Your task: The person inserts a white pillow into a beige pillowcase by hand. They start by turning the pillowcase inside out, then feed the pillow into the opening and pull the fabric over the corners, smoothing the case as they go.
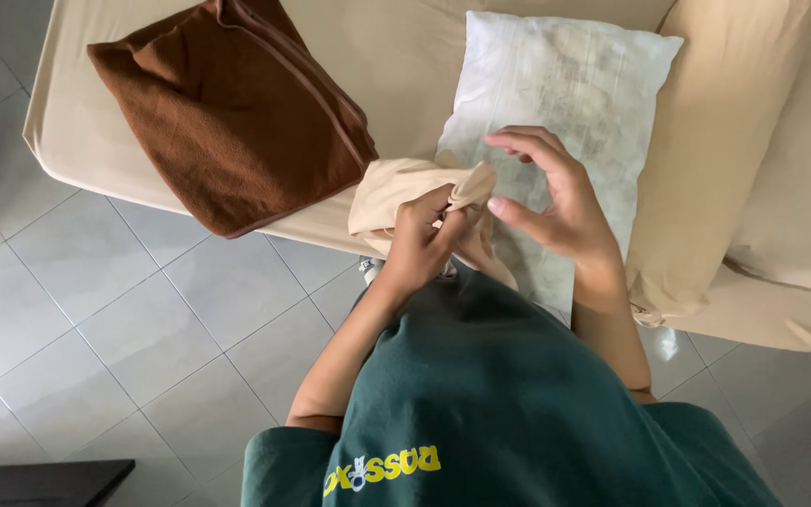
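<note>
The left hand (pixel 420 235) is closed in a fist around a bunched beige cloth (pixel 396 192), gripping it near the bed's (pixel 96 141) front edge. The cloth hangs crumpled from the fist, with one fold spreading left over the bed's edge and a twisted end poking up toward the right hand (pixel 551 202). The right hand is open, fingers (pixel 518 143) spread and slightly curled, thumb touching the twisted end of the cloth; it holds nothing firmly. Under both hands lies a white pillow (pixel 565 75) without a cover, flat on the bed. A folded brown blanket (pixel 237 113) rests to the left, well apart from the hands. A beige-covered pillow (pixel 734 141) lies just right of the white one. Below is a grey tiled floor (pixel 96 329).
</note>
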